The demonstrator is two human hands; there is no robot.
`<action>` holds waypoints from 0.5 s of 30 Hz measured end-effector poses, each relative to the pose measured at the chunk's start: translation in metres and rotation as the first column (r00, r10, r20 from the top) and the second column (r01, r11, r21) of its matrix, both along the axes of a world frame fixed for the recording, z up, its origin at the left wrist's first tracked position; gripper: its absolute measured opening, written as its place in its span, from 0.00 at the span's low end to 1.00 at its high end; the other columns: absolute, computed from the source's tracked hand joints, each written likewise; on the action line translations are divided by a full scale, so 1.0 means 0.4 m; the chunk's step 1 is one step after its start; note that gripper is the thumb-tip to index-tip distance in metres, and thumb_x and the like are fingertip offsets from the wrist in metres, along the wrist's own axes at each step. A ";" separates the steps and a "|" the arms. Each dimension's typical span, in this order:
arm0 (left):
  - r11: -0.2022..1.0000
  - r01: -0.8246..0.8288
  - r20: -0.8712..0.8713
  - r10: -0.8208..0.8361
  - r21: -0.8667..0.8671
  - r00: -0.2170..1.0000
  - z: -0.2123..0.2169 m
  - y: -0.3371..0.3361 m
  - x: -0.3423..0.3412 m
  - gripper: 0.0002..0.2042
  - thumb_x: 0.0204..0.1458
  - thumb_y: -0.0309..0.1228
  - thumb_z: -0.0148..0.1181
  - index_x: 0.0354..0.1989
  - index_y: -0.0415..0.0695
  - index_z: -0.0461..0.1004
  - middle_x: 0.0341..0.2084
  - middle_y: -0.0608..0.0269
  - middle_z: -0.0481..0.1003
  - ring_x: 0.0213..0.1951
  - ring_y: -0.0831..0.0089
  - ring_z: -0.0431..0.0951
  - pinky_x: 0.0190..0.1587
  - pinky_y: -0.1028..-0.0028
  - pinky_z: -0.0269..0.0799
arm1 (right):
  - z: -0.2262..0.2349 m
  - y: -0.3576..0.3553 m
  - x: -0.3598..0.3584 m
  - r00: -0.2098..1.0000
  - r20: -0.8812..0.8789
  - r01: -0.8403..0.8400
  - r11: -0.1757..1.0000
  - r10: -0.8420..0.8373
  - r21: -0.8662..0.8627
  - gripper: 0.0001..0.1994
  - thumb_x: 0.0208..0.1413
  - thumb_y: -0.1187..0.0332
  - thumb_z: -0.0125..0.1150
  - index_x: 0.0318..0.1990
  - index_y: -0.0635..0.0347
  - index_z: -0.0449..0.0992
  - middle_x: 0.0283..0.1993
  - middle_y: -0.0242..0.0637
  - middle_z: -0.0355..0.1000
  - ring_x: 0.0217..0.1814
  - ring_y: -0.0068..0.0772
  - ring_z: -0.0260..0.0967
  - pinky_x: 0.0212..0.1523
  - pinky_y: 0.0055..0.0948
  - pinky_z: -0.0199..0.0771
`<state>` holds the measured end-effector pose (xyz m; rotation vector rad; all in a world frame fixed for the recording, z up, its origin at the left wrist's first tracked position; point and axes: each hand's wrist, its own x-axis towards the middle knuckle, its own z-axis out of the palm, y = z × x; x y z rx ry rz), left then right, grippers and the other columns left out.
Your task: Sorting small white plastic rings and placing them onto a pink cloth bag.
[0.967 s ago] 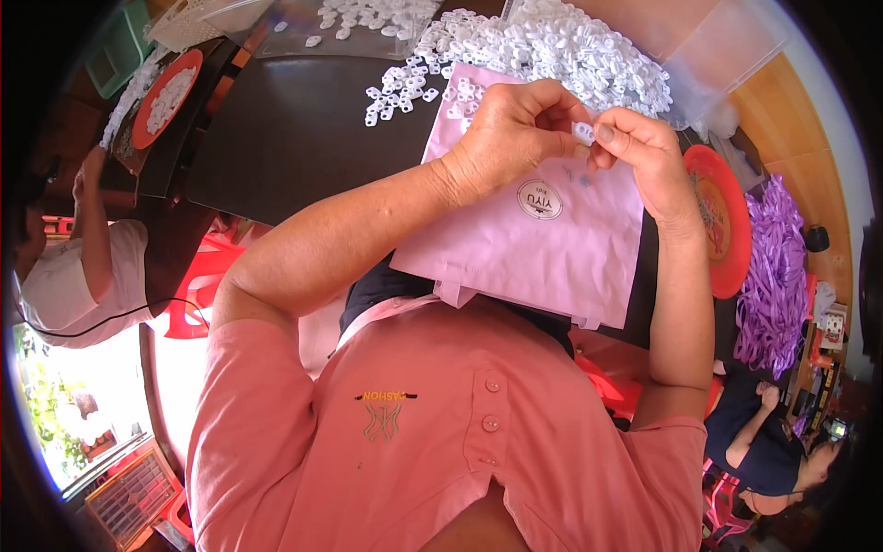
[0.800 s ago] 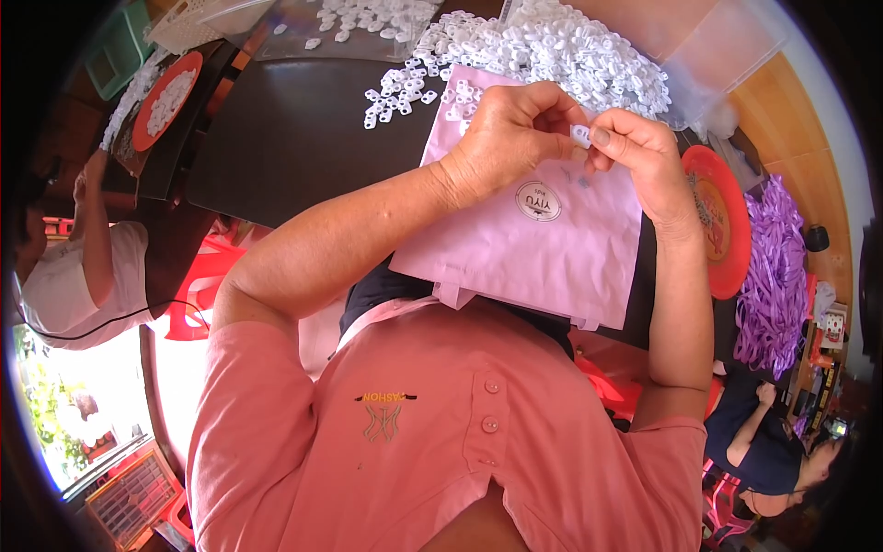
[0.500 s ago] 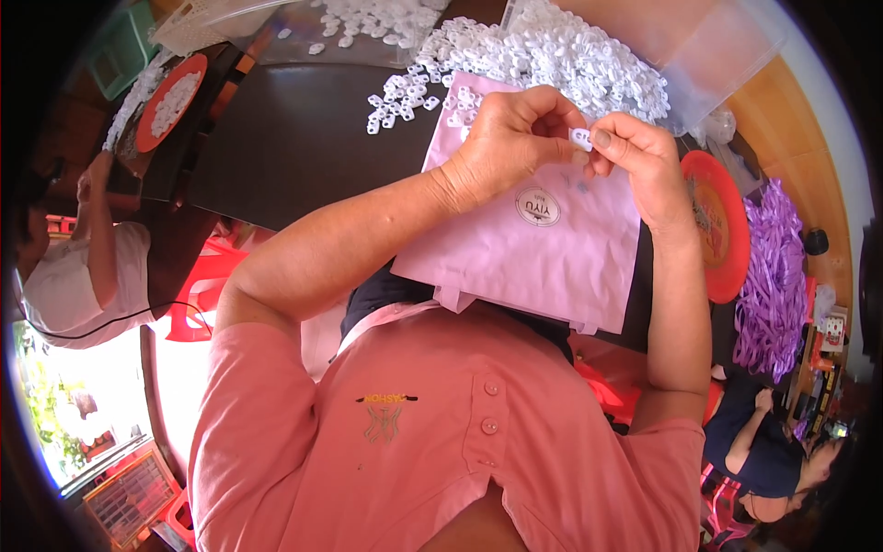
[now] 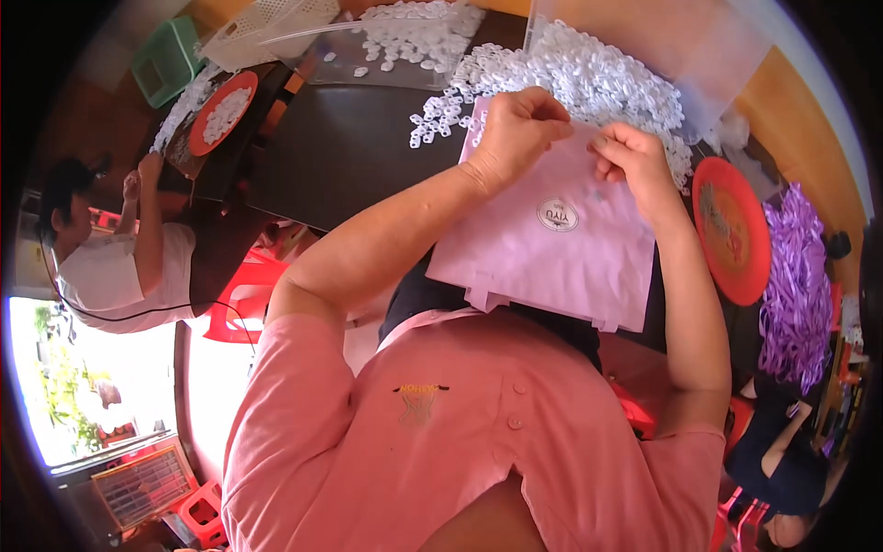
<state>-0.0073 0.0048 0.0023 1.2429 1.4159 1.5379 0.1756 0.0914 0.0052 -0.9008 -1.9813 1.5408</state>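
Note:
My left hand (image 4: 520, 133) is over the upper part of a pink fabric bag (image 4: 552, 262), its fingers bent together at the tips. To its right, a short gap away, my right hand (image 4: 636, 166) has its thumb pressed against curled fingers. Whatever either hand holds, if anything, is hidden. Beyond the hands lies a big heap of small white plastic pieces with holes (image 4: 589, 74). A smaller scatter of the same white pieces (image 4: 437, 118) lies left of the bag on the dark table (image 4: 340, 152). The bag lies flat, its straps toward me.
A red plate (image 4: 733, 235) holding thin strands stands at the right, beside a bundle of purple ribbon (image 4: 796, 285). A clear bin (image 4: 368, 64) with white pieces is at the back. Another red plate (image 4: 221, 115) lies left, near a seated person (image 4: 129, 267). Someone else sits lower right.
My hands have drawn apart; the small white piece pinched between them earlier is out of sight. The whole view has shifted, so the scene sits further right.

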 end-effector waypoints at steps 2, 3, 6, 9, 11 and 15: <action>1.000 0.011 -0.003 -0.011 -0.002 1.000 -0.010 0.008 -0.006 0.05 0.46 0.24 0.63 0.31 0.37 0.77 0.22 0.66 0.76 0.23 0.82 0.73 0.23 0.80 0.68 | 0.003 0.001 0.006 1.000 -0.021 0.019 1.000 -0.019 -0.005 0.10 0.58 0.62 0.57 0.32 0.59 0.76 0.23 0.25 0.68 0.25 0.15 0.65 0.27 0.16 0.59; 0.999 -0.032 -0.090 0.036 0.036 0.995 -0.015 0.013 -0.010 0.05 0.46 0.24 0.63 0.31 0.37 0.77 0.22 0.66 0.76 0.24 0.81 0.73 0.26 0.79 0.69 | 0.003 0.004 0.007 0.999 -0.016 0.028 0.999 -0.028 -0.018 0.10 0.58 0.62 0.57 0.32 0.59 0.76 0.22 0.24 0.68 0.25 0.15 0.65 0.27 0.16 0.59; 0.991 -0.090 -0.201 0.109 0.099 0.974 -0.027 0.029 -0.028 0.06 0.45 0.24 0.63 0.32 0.37 0.78 0.24 0.65 0.76 0.26 0.76 0.74 0.32 0.76 0.70 | 0.000 0.000 0.004 0.999 -0.023 0.039 0.999 -0.040 -0.023 0.10 0.57 0.63 0.58 0.30 0.60 0.76 0.22 0.25 0.68 0.24 0.15 0.63 0.26 0.16 0.59; 0.985 -0.045 -0.644 0.144 0.168 0.751 -0.033 0.030 -0.038 0.07 0.43 0.27 0.64 0.31 0.39 0.78 0.28 0.60 0.76 0.29 0.68 0.76 0.33 0.71 0.71 | -0.009 0.004 0.001 0.999 -0.035 0.021 1.000 -0.021 0.002 0.10 0.57 0.64 0.58 0.29 0.60 0.75 0.21 0.26 0.67 0.23 0.15 0.62 0.26 0.17 0.58; 0.998 0.035 -0.838 0.023 0.050 0.545 -0.043 0.028 -0.037 0.10 0.39 0.32 0.67 0.28 0.41 0.79 0.33 0.49 0.75 0.34 0.53 0.78 0.38 0.63 0.74 | -0.017 0.007 0.001 0.999 -0.041 -0.003 1.000 0.004 0.022 0.10 0.57 0.64 0.58 0.29 0.60 0.75 0.20 0.26 0.67 0.23 0.15 0.61 0.25 0.17 0.58; 0.995 0.048 -0.868 0.050 0.084 0.494 -0.060 0.032 -0.035 0.09 0.39 0.31 0.65 0.25 0.39 0.75 0.31 0.50 0.75 0.33 0.52 0.77 0.38 0.62 0.72 | -0.017 0.007 0.000 1.000 0.007 -0.007 1.000 0.007 0.019 0.09 0.57 0.64 0.58 0.31 0.58 0.75 0.21 0.23 0.66 0.24 0.13 0.62 0.25 0.15 0.56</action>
